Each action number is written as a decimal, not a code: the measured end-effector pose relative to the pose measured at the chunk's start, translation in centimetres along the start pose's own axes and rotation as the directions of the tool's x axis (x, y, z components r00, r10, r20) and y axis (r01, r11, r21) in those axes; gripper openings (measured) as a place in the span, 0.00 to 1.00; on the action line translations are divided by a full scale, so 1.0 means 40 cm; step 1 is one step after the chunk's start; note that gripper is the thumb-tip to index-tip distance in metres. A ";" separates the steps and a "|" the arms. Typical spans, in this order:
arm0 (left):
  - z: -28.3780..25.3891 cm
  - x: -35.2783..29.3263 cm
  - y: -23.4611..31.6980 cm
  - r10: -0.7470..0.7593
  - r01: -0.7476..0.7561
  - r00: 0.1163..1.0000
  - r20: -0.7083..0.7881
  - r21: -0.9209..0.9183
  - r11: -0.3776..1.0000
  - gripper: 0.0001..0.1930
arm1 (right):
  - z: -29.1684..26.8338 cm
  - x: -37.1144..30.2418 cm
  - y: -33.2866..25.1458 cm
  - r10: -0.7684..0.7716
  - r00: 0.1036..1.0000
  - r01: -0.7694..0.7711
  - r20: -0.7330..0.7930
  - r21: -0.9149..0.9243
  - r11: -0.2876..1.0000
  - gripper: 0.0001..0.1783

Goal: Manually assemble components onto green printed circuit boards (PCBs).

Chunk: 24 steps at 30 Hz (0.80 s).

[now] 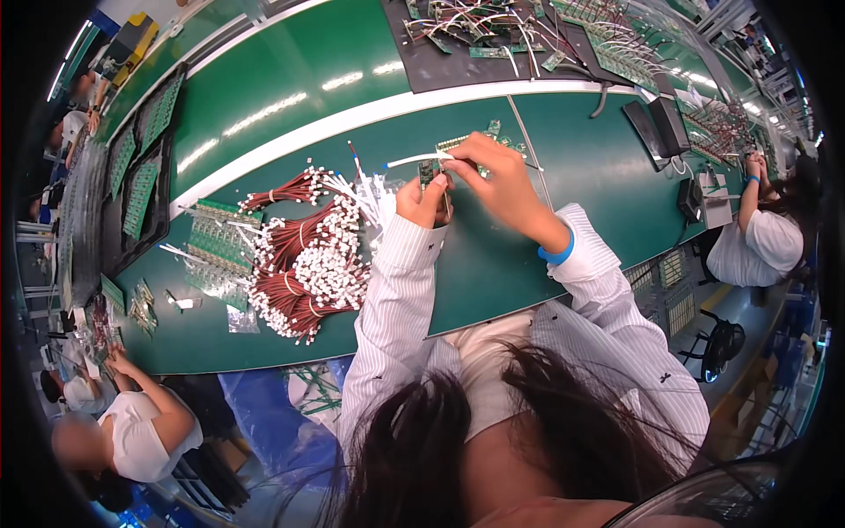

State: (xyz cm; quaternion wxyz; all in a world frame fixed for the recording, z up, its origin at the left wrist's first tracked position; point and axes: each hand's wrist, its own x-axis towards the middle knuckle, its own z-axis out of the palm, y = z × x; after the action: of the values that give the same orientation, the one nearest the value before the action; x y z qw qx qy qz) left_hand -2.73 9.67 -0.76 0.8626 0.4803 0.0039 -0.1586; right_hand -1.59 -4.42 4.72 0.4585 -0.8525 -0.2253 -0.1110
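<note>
Over the green worktable, my left hand is closed around a small green circuit board, held up on edge. My right hand pinches a short white cable near the top of that board. The cable points left and ends in a blue tip; whether it touches the board is hidden by the fingers. Loose white cables lie left of my left hand. Beside them are tied bundles of dark red wires with white connectors. More green boards lie just beyond my hands.
Green board panels lie at the table's left. Beyond the table runs a green conveyor belt, with a black tray of boards and a black mat of wired boards. A black box stands right. People work at both sides.
</note>
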 end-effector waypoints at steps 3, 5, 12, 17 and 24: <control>0.014 -0.001 0.009 -0.069 0.069 0.998 -0.005 0.029 0.997 0.12 | -0.004 0.009 0.021 -0.161 0.978 0.190 -0.132 0.244 0.951 0.04; 0.014 0.000 0.003 -0.126 0.126 0.991 0.054 0.002 0.992 0.13 | -0.006 0.013 -0.001 0.001 0.995 0.050 -0.102 0.495 0.867 0.07; -0.010 0.013 -0.004 -0.046 0.103 0.977 0.210 -0.268 0.958 0.16 | -0.063 0.023 0.002 0.260 0.965 -0.221 0.038 0.655 0.723 0.16; 0.015 0.007 -0.027 0.160 -0.168 0.985 0.068 0.132 0.977 0.12 | -0.098 -0.033 0.039 0.194 0.981 -0.196 0.030 0.198 0.960 0.13; 0.032 -0.006 -0.039 0.372 -0.387 0.921 0.114 0.370 0.845 0.09 | -0.086 -0.116 0.013 0.001 0.982 -0.020 0.189 0.098 0.995 0.08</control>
State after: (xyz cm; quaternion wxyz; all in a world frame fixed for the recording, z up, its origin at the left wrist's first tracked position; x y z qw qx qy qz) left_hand -3.59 7.90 -1.33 0.7654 0.6284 -0.1388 0.0083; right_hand -5.32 -8.84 4.43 0.4775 -0.8365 -0.2684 -0.0157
